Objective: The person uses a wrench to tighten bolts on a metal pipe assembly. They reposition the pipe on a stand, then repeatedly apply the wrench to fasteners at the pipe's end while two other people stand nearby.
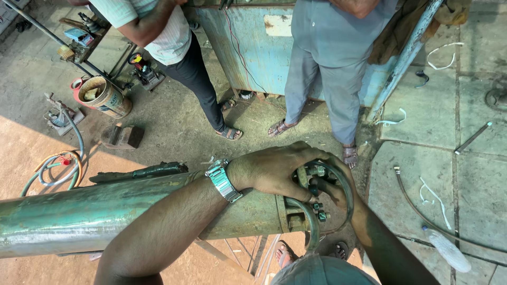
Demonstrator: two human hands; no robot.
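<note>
The pipe [105,216] is laid lengthwise left to right; at its right end the flange [303,211] is gripped from above by the left hand [274,170]; the bolts [319,203] are pinched by the right hand [338,187] from beyond.

Bucket label [108,97]: cream wrap with dark print, far up-left of the left hand [274,169].
Small carton [79,36]: blue, farther up-left, on a rack.

The pipe [105,211] lies across the floor [174,126]; its flange [306,206] is at its right end, two people standing behind.
</note>
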